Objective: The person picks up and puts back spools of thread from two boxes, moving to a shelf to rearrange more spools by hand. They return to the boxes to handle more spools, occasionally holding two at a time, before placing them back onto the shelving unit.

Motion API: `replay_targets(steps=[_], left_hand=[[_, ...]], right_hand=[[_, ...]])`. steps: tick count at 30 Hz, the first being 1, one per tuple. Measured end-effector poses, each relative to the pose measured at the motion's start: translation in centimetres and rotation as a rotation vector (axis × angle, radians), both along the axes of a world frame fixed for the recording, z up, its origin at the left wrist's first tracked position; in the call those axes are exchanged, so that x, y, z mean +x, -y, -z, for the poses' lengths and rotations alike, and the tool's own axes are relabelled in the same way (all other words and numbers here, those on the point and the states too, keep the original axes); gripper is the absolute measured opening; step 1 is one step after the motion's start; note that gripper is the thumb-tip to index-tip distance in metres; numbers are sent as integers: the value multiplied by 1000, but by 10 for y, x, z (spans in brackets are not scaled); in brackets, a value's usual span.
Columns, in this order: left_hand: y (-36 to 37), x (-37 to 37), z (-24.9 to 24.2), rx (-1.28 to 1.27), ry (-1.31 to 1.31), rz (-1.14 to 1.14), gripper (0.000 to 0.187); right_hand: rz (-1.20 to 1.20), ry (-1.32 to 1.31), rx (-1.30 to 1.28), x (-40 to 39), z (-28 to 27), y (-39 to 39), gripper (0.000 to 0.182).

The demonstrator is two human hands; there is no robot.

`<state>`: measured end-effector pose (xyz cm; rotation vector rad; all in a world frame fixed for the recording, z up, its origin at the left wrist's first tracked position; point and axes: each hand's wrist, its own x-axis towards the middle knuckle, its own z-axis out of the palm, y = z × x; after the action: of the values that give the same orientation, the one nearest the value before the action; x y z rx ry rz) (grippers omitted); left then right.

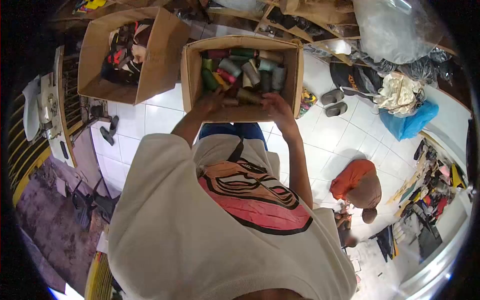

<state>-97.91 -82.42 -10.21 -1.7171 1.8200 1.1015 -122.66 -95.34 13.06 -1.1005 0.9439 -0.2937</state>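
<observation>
An open cardboard box in front of me holds several thread spools in green, grey, yellow, pink and brown. My left hand reaches over its near left corner, beside a yellow spool; its fingers are partly hidden among the spools. At the near right part of the box, my right hand has its fingers apart at the end of a brown spool. Whether the fingertips touch that spool cannot be made out.
Another cardboard box with dark and red scraps stands at the left. Sandals lie on the tiled floor, near a blue bag. A person in orange is low at the right, by scattered scraps.
</observation>
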Motion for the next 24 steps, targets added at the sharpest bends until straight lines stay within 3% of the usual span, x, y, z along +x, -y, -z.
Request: replay_targets(steps=[2, 5, 7, 9, 15, 18, 24], left_hand=[[-3, 9, 20, 40, -138, -132, 61], [1, 17, 6, 138, -323, -332, 61], [7, 19, 1, 160, -320, -292, 61], [12, 18, -1, 136, -200, -77, 62], [8, 9, -24, -252, -356, -258, 55], [32, 1, -87, -84, -194, -253, 58], [1, -11, -93, -279, -286, -605, 60]], right_hand=[[79, 11, 79, -10, -2, -3, 28], [129, -21, 92, -26, 9, -5, 27], [134, -10, 109, -28, 20, -1, 27], [138, -65, 109, -29, 22, 1, 27], [44, -192, -142, -15, 24, 12, 25], [13, -214, -169, -13, 36, 11, 24], [-31, -155, -208, -11, 62, 11, 25]])
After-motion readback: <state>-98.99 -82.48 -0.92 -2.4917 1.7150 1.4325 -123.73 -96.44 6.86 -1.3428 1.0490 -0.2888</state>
